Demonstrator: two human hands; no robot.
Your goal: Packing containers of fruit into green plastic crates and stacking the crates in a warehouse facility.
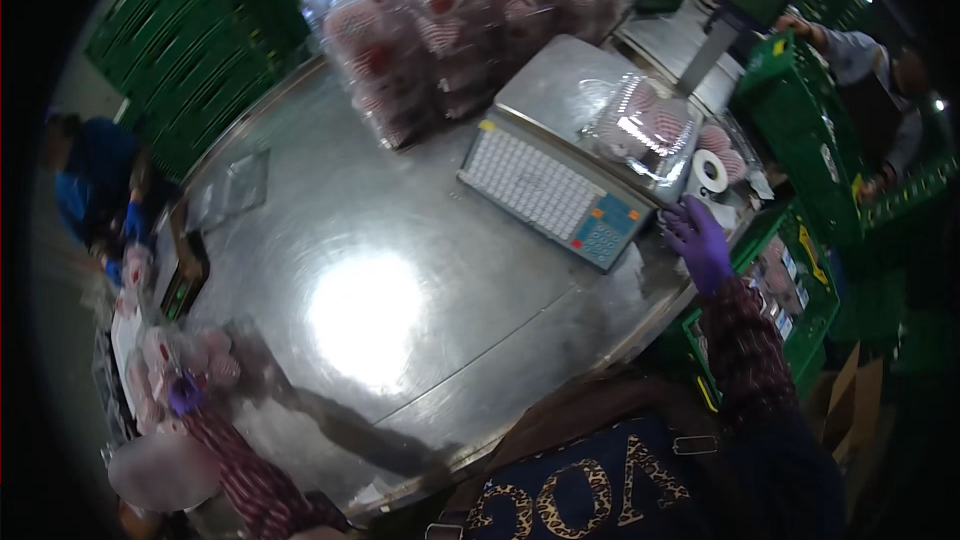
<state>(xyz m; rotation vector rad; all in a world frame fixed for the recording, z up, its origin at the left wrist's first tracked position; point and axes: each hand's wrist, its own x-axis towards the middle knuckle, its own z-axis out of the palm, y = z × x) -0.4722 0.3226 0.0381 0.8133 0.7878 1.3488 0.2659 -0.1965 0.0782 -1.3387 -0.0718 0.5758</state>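
Observation:
My right hand point(699, 244), in a purple glove, reaches to the right end of a keyed weighing scale point(555, 191), its fingertips near a white label roll point(709, 171). A clear plastic clamshell pack point(643, 131) of net-wrapped fruit rests on the scale's metal plate, with more netted fruit beyond it. Far to the left, my left hand point(185, 393), also gloved in purple, is at a group of clear packs of netted fruit point(161, 360). Whether it grips one is too small to tell. The fingers of my right hand are partly spread, and nothing shows in them.
Tall stacks of fruit packs point(442, 37) stand at the back of the metal table point(300, 187). A flat clear bag point(238, 184) lies at left. Green crates point(187, 52) rise behind; another crate point(821, 315) holds packs at right. Co-workers are at far left and upper right.

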